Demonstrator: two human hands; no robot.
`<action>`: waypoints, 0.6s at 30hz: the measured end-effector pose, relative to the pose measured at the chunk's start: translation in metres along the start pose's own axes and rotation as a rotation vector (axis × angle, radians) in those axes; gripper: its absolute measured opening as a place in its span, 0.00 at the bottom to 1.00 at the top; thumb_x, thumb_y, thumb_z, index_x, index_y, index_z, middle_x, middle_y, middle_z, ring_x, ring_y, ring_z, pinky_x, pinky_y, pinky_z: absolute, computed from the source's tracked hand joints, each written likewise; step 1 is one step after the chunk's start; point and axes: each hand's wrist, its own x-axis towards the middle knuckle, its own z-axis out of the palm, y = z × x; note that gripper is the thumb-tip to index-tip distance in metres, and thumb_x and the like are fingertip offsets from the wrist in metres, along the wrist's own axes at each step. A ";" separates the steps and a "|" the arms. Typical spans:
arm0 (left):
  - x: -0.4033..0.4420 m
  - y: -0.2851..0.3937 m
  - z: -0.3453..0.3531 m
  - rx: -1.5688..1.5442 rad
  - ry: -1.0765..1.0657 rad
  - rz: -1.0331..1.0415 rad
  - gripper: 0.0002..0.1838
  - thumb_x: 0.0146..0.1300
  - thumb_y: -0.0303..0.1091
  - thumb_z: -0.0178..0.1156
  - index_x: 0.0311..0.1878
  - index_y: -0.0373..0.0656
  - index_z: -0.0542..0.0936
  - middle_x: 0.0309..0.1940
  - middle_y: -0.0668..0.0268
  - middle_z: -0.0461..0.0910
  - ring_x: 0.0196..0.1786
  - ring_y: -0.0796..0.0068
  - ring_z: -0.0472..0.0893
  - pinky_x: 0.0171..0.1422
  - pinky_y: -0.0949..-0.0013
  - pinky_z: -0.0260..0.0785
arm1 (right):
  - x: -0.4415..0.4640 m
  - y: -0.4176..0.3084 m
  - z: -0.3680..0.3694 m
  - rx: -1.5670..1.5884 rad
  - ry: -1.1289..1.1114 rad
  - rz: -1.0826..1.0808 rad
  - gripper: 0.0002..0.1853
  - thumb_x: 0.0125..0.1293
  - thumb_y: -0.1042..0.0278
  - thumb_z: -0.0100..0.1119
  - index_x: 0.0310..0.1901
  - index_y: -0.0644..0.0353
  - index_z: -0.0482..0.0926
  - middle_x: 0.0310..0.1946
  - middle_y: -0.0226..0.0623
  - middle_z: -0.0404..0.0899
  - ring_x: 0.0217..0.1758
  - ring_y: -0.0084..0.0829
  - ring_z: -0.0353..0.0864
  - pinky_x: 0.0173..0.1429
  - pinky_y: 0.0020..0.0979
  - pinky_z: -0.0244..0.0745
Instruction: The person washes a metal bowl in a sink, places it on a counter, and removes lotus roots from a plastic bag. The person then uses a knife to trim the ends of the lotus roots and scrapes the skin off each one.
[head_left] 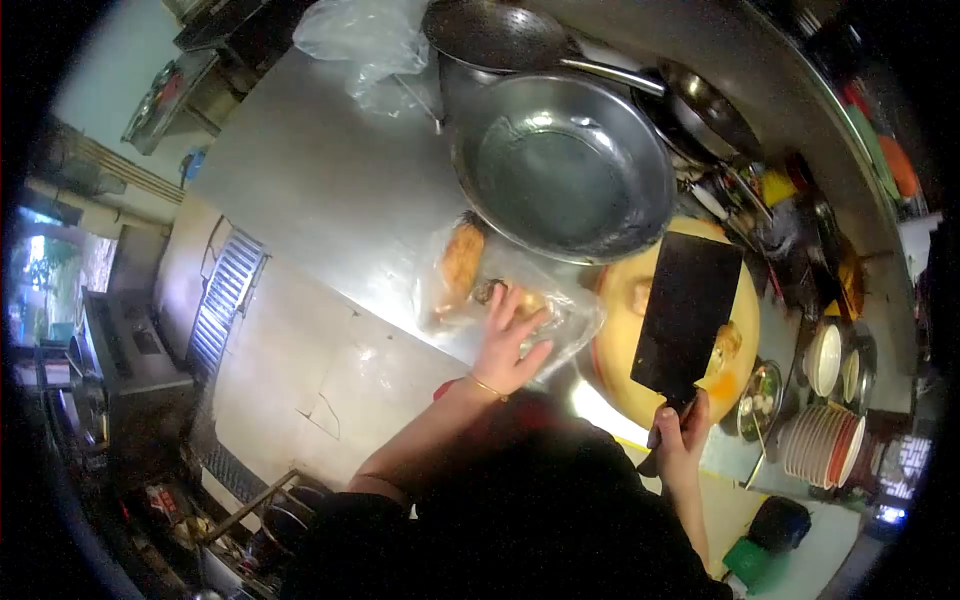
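My left hand point(510, 345), fingers spread, rests over a clear plastic bag point(570, 325) on the metal counter. Beside its fingertips, at the bag, lies a long orange-brown food piece point(462, 262); another piece is partly covered by my fingers. My right hand point(682, 435) is closed around the handle of a wide dark cleaver point(688, 310). The blade is over a round yellow cutting board point(622, 345). A small yellowish food piece point(727, 345) sits on the board at the blade's right edge, and a pale piece shows at its left.
A large metal basin point(565, 170) stands beyond the bag. Behind it are a perforated ladle point(495, 35) and a wok point(710, 105). Plastic bags point(365, 45) lie at the back. Stacked bowls point(820, 445) and a bowl of food point(762, 395) are at the right.
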 end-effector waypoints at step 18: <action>0.097 -0.024 -0.090 0.400 0.056 -0.321 0.16 0.58 0.38 0.67 0.47 0.43 0.79 0.45 0.57 0.82 0.45 0.59 0.83 0.47 0.61 0.76 | -0.033 0.028 -0.020 0.075 0.205 0.002 0.20 0.69 0.71 0.51 0.60 0.64 0.61 0.29 0.31 0.70 0.21 0.19 0.69 0.22 0.21 0.67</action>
